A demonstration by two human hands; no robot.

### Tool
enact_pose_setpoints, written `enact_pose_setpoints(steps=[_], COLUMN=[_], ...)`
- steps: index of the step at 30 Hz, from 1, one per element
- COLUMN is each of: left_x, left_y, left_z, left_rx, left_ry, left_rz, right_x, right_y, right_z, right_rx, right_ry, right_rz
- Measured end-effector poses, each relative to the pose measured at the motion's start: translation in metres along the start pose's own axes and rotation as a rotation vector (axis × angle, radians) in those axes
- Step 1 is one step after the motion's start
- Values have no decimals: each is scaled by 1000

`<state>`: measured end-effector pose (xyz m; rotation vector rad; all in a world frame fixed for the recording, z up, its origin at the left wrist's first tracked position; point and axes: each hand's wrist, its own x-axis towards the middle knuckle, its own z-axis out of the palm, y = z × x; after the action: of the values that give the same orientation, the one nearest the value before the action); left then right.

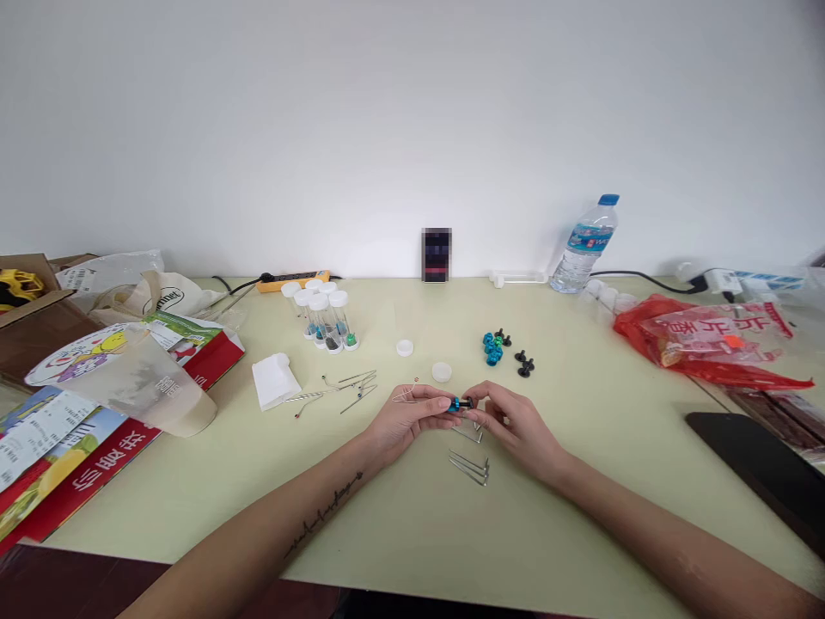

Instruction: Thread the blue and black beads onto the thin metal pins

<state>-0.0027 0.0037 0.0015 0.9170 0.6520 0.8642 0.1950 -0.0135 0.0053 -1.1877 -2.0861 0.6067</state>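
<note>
In front of me my left hand (pixel 416 414) is closed on a small blue metal fitting (pixel 455 403). A thin wire piece (pixel 406 397) sticks out by its fingers; I cannot tell whether the hand grips it. My right hand (pixel 512 423) pinches the dark head of a black bolt (pixel 468 403), which lines up end to end with the blue fitting. Just below the hands lie several L-shaped hex keys (pixel 470 467). Beyond them are loose blue fittings (pixel 493 351) with a green one (pixel 498 341) among them, and several black bolts (pixel 526 370).
Clear tubes with white caps (pixel 319 301) stand at back left. Two loose white caps (pixel 442 371) lie mid-table. Left are thin metal wires (pixel 357 391), a white packet (pixel 275 381) and a tilted cup (pixel 161 391). A water bottle (pixel 586 245) and red bag (pixel 715 340) are right.
</note>
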Motion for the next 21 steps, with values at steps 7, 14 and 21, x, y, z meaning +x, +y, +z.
enact_pose_setpoints(steps=[7, 14, 21], left_x=[-1, 0, 1], left_y=[-2, -2, -3], left_z=[0, -3, -3], left_rx=[21, 44, 52], left_ry=[2, -23, -17], left_rz=[1, -1, -4], right_x=[0, 0, -1], right_y=[-1, 0, 2], right_z=[-2, -1, 0], right_rx=[4, 11, 21], right_ry=[-21, -45, -52], right_rz=[16, 0, 23])
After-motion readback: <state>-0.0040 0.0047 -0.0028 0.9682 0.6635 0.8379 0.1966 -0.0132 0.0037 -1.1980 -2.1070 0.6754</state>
